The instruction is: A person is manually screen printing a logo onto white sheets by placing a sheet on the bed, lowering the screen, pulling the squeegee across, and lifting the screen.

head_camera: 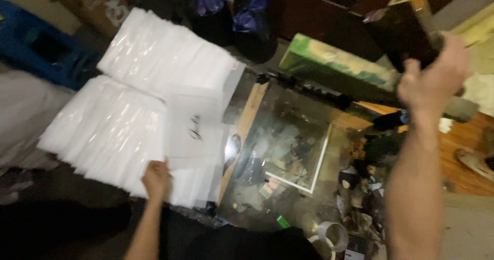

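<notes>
- A dark, glossy tabletop with a wooden strip along its left edge carried the things.
- Two wide stacks of clear plastic sleeves lay fanned over its left side.
- A white-edged picture lay flat near the middle.
- Small scraps and clutter crowded the right part.
- A roll of tape sat by the near edge.

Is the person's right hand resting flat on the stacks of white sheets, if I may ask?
No: the right hand is raised, gripping a dark block, while the left hand touches the white sheets.
</notes>
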